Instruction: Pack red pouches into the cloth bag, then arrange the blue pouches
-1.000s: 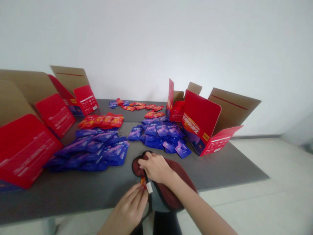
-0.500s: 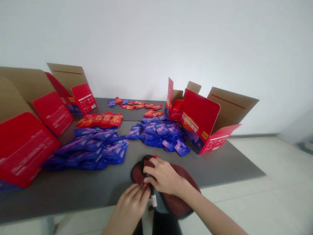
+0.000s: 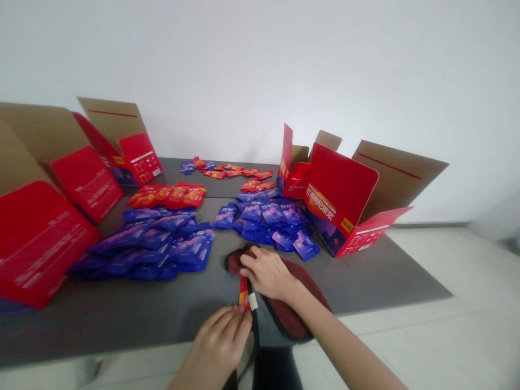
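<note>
A brown and grey cloth bag (image 3: 298,314) with dark edging and a white tag lies at the table's front edge. My right hand (image 3: 266,271) is closed on the bag's edge near its far end. Between the finger and thumb of my left hand (image 3: 223,336) is a red and orange packet (image 3: 244,295), lying along the bag's opening beside the tag; its lower end is hidden by my fingers. Blue packets (image 3: 154,244) are piled on the left, with more blue packets (image 3: 268,216) beyond the bag.
Open red cartons stand on the left (image 3: 38,238), at the back left (image 3: 140,157) and on the right (image 3: 341,200). Red packets (image 3: 170,195) lie behind the left blue pile. Small red and blue packets (image 3: 223,169) are at the back of the grey table (image 3: 385,276).
My left hand has drawn slightly down from my right hand, and more of the red packet shows between them. My right hand and the bag's far end have shifted a little.
</note>
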Demonstrator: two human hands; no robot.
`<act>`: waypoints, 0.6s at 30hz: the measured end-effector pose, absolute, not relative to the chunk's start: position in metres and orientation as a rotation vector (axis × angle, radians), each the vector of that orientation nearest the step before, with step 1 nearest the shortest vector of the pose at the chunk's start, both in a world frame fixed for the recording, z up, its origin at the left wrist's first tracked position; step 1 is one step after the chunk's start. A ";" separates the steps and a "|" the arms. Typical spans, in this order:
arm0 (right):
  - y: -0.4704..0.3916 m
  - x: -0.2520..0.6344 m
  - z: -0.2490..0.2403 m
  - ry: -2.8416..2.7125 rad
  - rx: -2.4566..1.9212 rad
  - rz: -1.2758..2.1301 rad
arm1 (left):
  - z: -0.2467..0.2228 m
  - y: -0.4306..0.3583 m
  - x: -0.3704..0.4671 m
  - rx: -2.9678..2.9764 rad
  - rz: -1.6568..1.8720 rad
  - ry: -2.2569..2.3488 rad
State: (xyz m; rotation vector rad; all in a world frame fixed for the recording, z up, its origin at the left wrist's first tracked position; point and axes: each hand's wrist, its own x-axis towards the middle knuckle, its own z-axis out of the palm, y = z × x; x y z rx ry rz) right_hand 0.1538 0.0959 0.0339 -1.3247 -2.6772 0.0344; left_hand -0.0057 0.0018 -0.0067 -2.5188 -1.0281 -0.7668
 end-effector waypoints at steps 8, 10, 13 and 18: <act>0.086 0.164 0.073 -2.340 -1.271 0.254 | 0.000 0.002 0.004 -2.612 -0.523 -1.249; 0.068 0.169 0.082 -2.332 -1.195 0.299 | 0.004 0.001 0.005 -2.618 -0.488 -1.263; 0.054 0.169 0.074 -2.510 -1.133 0.271 | 0.007 -0.001 0.007 -2.620 -0.421 -1.316; 0.061 0.161 0.040 -2.660 -1.112 0.170 | 0.006 0.001 0.008 -2.601 -0.437 -1.310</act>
